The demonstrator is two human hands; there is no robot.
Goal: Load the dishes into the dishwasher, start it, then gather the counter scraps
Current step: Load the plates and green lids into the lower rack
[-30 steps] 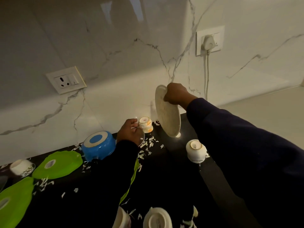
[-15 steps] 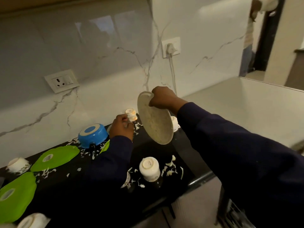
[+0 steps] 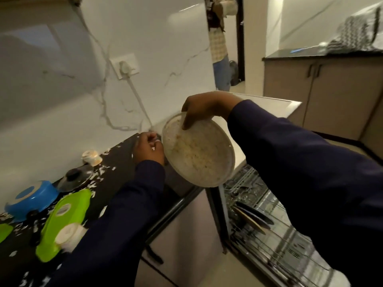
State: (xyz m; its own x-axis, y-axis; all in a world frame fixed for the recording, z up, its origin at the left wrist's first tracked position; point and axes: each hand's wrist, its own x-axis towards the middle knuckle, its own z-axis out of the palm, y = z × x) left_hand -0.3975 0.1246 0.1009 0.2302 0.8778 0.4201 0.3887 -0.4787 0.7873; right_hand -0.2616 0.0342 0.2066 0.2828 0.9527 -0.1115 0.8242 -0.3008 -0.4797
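1. Right hand (image 3: 204,109), frame centre, grips the top rim of a round off-white speckled plate (image 3: 199,154); thumb on the plate's face, other fingers behind the rim. Plate is tilted, face towards the camera, held in the air above the counter edge and the open dishwasher.
2. Left hand (image 3: 148,149), just left of the plate, fingers curled round something small and shiny; too blurred to name it. Hand sits over the black countertop (image 3: 116,179).
3. Both arms in dark navy sleeves (image 3: 290,162).
4. Open dishwasher's wire rack (image 3: 269,230), lower right of frame, already holds a dark plate (image 3: 253,212) standing tilted, and a brownish one just beside it.
5. Counter, left side of frame: blue round bowl upside down (image 3: 31,198), bright green plastic plate (image 3: 62,220) beside it, second green piece at far left edge (image 3: 4,232).
6. White cup upside down (image 3: 69,235) resting on the green plate's near end.
7. Dark glass lid with black knob (image 3: 74,177) behind the blue bowl; small white-and-orange cup (image 3: 91,157) near the wall.
8. White scraps (image 3: 99,172) scattered over the counter among the dishes.
9. White marble-look wall with a socket and white plug (image 3: 125,67), upper left-centre, cord hanging down.
10. Upper right: beige cabinet with black top, patterned cloth (image 3: 354,36) on it.
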